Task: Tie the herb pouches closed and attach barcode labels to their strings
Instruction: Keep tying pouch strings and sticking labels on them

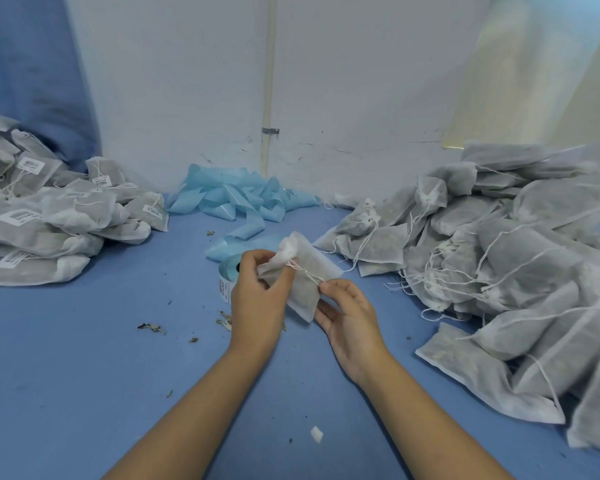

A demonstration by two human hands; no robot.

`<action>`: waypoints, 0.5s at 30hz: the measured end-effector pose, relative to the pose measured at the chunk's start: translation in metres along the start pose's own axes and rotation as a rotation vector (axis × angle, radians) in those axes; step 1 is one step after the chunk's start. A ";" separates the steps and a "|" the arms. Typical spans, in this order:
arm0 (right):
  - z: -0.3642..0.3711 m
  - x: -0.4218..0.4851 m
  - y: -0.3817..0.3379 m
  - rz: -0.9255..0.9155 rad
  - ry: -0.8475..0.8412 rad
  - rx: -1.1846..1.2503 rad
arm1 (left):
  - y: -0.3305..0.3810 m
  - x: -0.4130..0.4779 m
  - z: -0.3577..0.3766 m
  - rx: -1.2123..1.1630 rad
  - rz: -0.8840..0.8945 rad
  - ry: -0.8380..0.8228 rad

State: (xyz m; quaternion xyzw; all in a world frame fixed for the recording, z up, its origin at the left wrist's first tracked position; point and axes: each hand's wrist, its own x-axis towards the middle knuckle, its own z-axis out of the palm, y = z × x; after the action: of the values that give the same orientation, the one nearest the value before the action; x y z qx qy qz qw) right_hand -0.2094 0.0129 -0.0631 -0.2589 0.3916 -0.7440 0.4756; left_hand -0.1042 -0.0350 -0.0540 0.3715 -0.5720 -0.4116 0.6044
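Left grip (257,299) clutches pouch (307,271) neck; right grip (349,315) pinches its string (310,273).

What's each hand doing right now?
Left hand: grips the pouch near its gathered neck.
Right hand: pinches the pouch's string.

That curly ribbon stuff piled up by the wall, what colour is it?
Light blue. The ribbon pile shows in the head view, at the back of the darker blue table.

Left hand (257,299) fingers curled gripping, right hand (347,313) pinching (both forearms extended).
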 end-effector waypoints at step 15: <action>0.000 -0.002 0.005 -0.123 0.102 -0.232 | 0.005 0.003 0.009 -0.368 -0.389 0.071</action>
State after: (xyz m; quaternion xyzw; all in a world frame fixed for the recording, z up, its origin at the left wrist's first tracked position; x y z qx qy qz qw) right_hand -0.2061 0.0137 -0.0676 -0.2976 0.4822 -0.7334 0.3756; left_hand -0.1123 -0.0362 -0.0479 0.3723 -0.3839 -0.6039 0.5910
